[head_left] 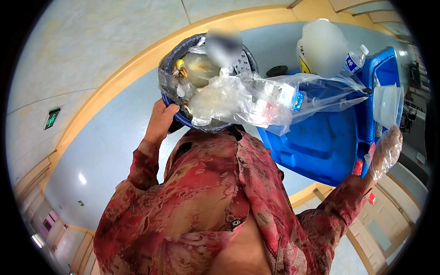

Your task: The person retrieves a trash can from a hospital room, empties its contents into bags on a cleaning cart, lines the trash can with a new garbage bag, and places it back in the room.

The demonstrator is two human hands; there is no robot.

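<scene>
Gripping the blue rim of a small waste bin (176, 117) at the upper middle of the frame, my left hand (160, 120) is closed around its edge, fingers curled over the lip. That bin is tipped, its mouth facing right, lined with a grey bag and crammed with rubbish: a clear plastic bag (256, 98) full of wrappers spills out past the rim toward the right. My right hand (386, 151), at the right edge of the frame, wears a thin clear plastic glove; its grip is loosely spread and it rests against the edge of a large blue wheeled bin (325, 146), holding nothing that I can make out. The spilling bag's far end lies over the big bin's open top. Inside or on that big bin sit a large whitish jug (321, 46), a small water bottle (355, 59) just beside it, and a clear plastic tub (387, 103) near its right wall. My red patterned sleeves fill the lower middle of the frame. Pale blue floor lies open to the left of the small bin, bordered by a yellow band.
</scene>
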